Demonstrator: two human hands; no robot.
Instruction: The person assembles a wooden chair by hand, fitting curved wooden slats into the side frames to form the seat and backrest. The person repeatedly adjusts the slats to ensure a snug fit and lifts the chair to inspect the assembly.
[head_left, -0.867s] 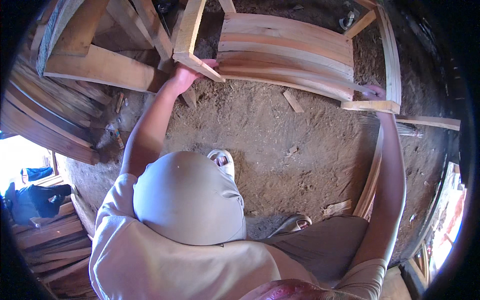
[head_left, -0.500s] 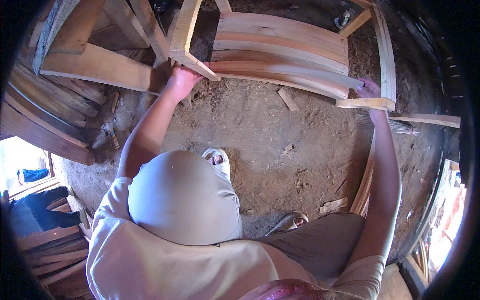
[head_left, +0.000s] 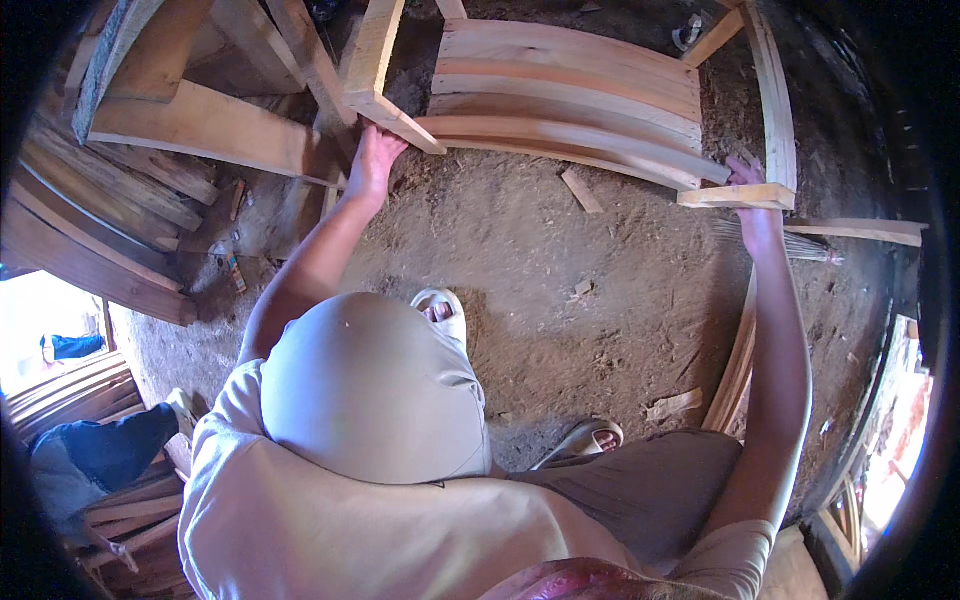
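A pale wooden frame with several curved slats (head_left: 570, 80) lies tilted over the dirt floor ahead of me. My left hand (head_left: 372, 160) grips the end of its left side rail (head_left: 380, 90). My right hand (head_left: 752, 200) holds the end of its right side rail (head_left: 770, 110), with the fingers wrapped under the cut end. Both arms are stretched forward. My bent left knee and my two sandalled feet (head_left: 440, 310) show below.
Stacked planks and beams (head_left: 130, 190) fill the left side. A loose curved board (head_left: 735, 370) lies on the dirt floor at right, with a thin plank (head_left: 860, 230) behind it. Small offcuts (head_left: 580, 190) lie scattered on the dirt.
The frame and both hands have shifted slightly up and away in the view. Both hands keep the same hold on the rails.
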